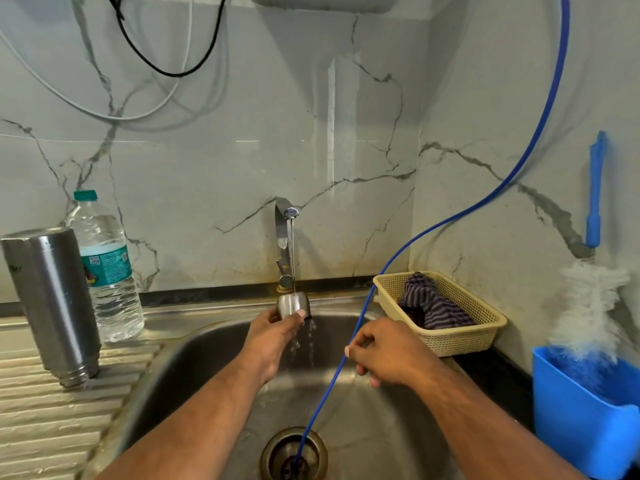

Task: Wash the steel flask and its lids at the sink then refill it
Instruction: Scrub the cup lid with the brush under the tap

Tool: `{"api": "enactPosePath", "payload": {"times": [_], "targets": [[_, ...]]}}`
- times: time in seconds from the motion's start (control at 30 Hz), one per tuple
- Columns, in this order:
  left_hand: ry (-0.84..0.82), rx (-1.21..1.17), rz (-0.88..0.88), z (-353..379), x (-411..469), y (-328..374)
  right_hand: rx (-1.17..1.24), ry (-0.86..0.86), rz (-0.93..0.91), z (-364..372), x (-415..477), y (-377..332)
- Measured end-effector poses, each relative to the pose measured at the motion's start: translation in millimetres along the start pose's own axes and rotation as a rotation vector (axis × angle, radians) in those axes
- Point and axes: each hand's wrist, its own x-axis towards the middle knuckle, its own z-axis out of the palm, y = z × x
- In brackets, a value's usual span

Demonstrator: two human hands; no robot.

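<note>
Steel flask point(52, 299) stands mouth-down on the drainboard point(52, 410) at nine o'clock; left hand point(268, 344) grips its steel lid point(292, 304) under the tap point(284, 233) stream at twelve; right hand point(388, 355) pinches the blue tube point(450, 220).

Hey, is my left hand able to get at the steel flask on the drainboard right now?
Likely yes on reach: nothing stands between the left hand and the flask, upturned on the drainboard. But that hand grips a lid under the tap.

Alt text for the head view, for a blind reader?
The left hand holds a steel lid under the running tap over the sink; the right hand is beside a blue hose. The steel flask stands inverted on the drainboard.
</note>
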Motion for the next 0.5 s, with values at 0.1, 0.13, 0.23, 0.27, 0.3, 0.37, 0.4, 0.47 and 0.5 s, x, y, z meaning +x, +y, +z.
{"api": "enactPosePath", "payload": {"times": [0.1,0.13,0.23,0.27,0.3,0.37,0.4,0.47,0.5], "targets": [[0.016,0.078,0.064,0.5,2.2,-1.0,0.0,-0.012,-0.003,1.8,1.2,-0.3],[0.017,0.099,0.086,0.8,2.6,-1.2,-0.001,-0.015,-0.005,2.2,1.4,-0.5],[0.011,0.143,0.136,1.7,3.4,-1.5,-0.001,-0.019,-0.009,2.9,1.7,-0.8],[0.014,0.14,0.147,1.9,4.1,-1.3,-0.001,-0.019,-0.011,3.0,1.7,-0.9],[0.019,0.137,0.158,2.5,4.6,-1.0,0.0,-0.02,-0.012,3.1,1.9,-1.0],[0.029,0.142,0.179,3.6,6.1,-0.9,-0.002,-0.024,-0.011,3.3,2.2,-1.2],[0.035,0.15,0.187,3.7,7.2,-1.0,-0.007,-0.026,-0.013,3.5,2.3,-1.3],[0.052,0.17,0.197,3.6,9.5,-1.4,-0.009,-0.027,-0.015,4.0,2.5,-1.3],[0.061,0.177,0.201,2.8,10.9,-2.0,-0.007,-0.027,-0.016,4.6,2.7,-1.4]]}}
